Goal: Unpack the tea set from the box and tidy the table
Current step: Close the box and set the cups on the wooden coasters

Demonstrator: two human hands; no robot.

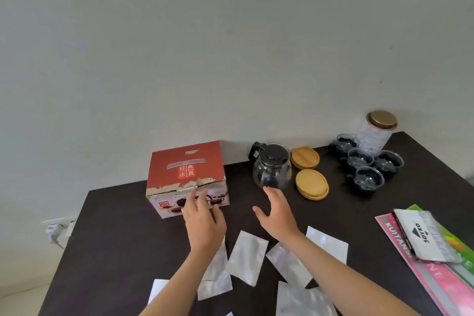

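Your left hand [202,220] reaches with straight, spread fingers to the front face of the red tea set box [186,177], which stands closed at the back of the dark desk [123,238], while your right hand [275,213] hovers released just in front of the glass teapot [272,167] (black lid on). Right of the teapot lie two stacks of bamboo coasters [311,184], then four glass cups [368,161] near a lidded jar [377,131]. Silvery plastic bags [247,256] lie scattered under your forearms.
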